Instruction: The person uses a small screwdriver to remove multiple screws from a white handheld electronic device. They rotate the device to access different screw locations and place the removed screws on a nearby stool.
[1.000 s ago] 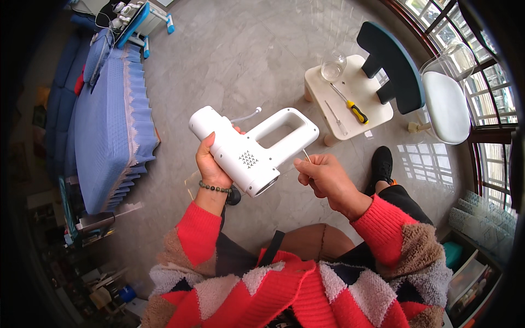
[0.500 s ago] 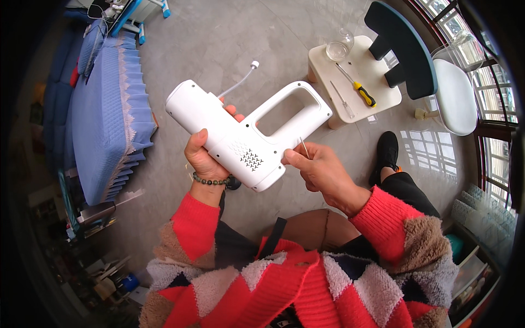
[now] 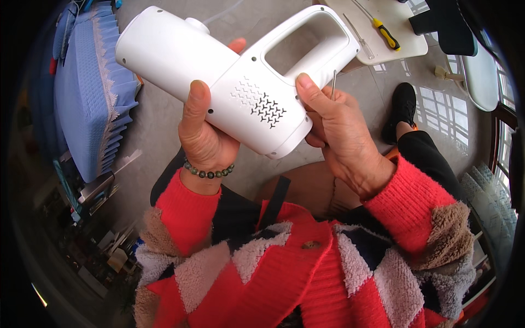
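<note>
A white gun-shaped plastic device [image 3: 180, 54] with a loop handle, small dark screw holes and a vent pattern is held up in front of me. My left hand [image 3: 205, 128] is wrapped around its barrel, thumb on the near side and a fingertip showing beyond. At the lower right of the body, my right hand [image 3: 344, 120] grips the device, its thumb pressed near the foot of the handle. A thin metal rod [image 3: 334, 85] sticks up between the fingers of that hand; its other end is hidden. Behind the barrel runs a pale thin tube [image 3: 224, 12].
On a cream stool [image 3: 407, 52] at the far right lie a yellow-and-black screwdriver [image 3: 387, 35] and a slim clear-handled screwdriver [image 3: 362, 41]. A blue-covered bed or sofa [image 3: 82, 109] stands at the left. A white chair seat [image 3: 481, 82] is near the windows.
The device has come closer and higher in view, with both hands still on it. My right thumb has moved up onto its body. The clear jar on the stool has left the view.
</note>
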Demonstrator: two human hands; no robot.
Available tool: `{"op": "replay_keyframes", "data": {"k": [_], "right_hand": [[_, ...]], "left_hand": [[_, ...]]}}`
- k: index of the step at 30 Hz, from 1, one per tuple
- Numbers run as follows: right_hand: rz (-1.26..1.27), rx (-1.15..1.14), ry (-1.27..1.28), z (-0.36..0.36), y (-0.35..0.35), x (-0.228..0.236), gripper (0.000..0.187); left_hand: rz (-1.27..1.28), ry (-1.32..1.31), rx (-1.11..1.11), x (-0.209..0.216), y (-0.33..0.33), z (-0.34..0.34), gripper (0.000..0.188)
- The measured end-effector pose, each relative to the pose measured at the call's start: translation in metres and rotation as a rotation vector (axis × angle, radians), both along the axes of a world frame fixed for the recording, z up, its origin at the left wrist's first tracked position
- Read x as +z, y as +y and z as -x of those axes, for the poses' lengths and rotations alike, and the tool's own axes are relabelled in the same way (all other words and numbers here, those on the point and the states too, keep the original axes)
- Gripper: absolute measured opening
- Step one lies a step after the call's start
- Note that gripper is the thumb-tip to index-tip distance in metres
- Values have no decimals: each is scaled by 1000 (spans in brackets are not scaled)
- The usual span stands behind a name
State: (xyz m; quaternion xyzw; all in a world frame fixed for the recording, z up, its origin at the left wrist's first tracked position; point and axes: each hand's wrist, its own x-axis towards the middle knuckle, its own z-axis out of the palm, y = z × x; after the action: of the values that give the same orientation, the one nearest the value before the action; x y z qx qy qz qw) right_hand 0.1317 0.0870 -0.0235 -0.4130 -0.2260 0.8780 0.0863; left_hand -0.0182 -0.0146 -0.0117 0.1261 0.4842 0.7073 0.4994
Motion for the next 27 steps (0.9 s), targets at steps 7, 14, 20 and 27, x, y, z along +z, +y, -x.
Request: {"op": "replay_keyframes", "data": {"k": [7,14,20,27], "right_hand": [[-130,-95,-92,18,11,14,21],[-143,-92,-58,19,12,11,21],[-172,49,-150,16,10,14,18],[-177,290,-126,-1,7,22,16]], "left_hand": [[-62,-69,95,4,17,-6,76],[-84,-119,-14,3,17,-5,87],[13,-106,71,8,18,13,68],[55,130,233,1,2,37,60]]}}
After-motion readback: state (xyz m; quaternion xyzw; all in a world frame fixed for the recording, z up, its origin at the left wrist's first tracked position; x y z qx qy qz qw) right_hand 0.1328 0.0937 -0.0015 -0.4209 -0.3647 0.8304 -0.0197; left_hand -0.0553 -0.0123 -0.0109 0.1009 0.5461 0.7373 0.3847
